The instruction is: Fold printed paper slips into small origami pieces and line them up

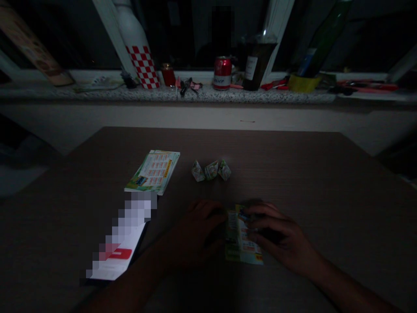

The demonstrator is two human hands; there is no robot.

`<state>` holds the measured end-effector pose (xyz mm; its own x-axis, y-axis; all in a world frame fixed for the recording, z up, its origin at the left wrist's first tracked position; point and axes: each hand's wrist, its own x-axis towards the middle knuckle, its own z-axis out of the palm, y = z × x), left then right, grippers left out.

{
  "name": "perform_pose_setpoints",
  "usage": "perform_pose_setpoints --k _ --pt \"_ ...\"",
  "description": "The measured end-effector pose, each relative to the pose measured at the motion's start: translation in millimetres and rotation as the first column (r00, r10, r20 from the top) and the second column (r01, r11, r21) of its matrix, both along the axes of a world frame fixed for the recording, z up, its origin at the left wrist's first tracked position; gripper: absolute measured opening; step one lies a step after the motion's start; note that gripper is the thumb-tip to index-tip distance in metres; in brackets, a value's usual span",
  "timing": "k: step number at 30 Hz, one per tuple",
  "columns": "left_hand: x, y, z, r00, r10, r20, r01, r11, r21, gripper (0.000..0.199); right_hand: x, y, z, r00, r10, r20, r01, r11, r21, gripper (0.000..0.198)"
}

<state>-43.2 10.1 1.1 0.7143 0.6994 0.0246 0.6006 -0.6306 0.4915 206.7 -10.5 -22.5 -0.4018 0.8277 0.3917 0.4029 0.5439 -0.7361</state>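
Observation:
A printed calendar sheet [243, 256] in green, white and yellow lies on the dark table in front of me, with a lengthwise crease or fold line near its middle. My right hand [283, 239] rests over its right side, fingers spread and fingertips touching the paper. At the left edge is my left hand [198, 230], in deep shadow, its thumb and forefinger apart; whether it touches the sheet is hard to see. Beyond the hands stand three small folded paper pieces [211, 170] in a row. A stack of similar calendar sheets [154, 171] lies to the left.
A phone [112, 269] with a lit screen lies left of my left forearm, below the stack. Along the windowsill [195, 93] behind the table [293, 161] stand a white bottle with red checks [143, 65], a red can [223, 73], a dark bag [257, 65] and a yellow tape roll [303, 83].

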Motion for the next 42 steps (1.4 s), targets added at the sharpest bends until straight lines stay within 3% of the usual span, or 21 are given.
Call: perform_pose_setpoints --k 18,26,42 --pt "1.2 -1.0 -7.6 1.000 0.028 -0.001 -0.028 0.999 -0.025 0.051 -2.7 0.7 -4.9 0.990 0.030 0.138 -0.034 0.999 0.027 0.011" --pt "4.0 -1.9 -14.4 0.997 0.075 0.003 -0.075 0.997 0.022 0.048 -1.8 0.1 -6.8 0.981 0.036 0.188 -0.047 0.997 0.055 0.008" --pt "5.4 -2.1 -13.9 0.997 0.079 0.013 -0.080 0.997 0.024 0.046 -5.1 0.4 -8.5 0.966 0.014 0.260 -0.035 0.997 0.075 0.010"
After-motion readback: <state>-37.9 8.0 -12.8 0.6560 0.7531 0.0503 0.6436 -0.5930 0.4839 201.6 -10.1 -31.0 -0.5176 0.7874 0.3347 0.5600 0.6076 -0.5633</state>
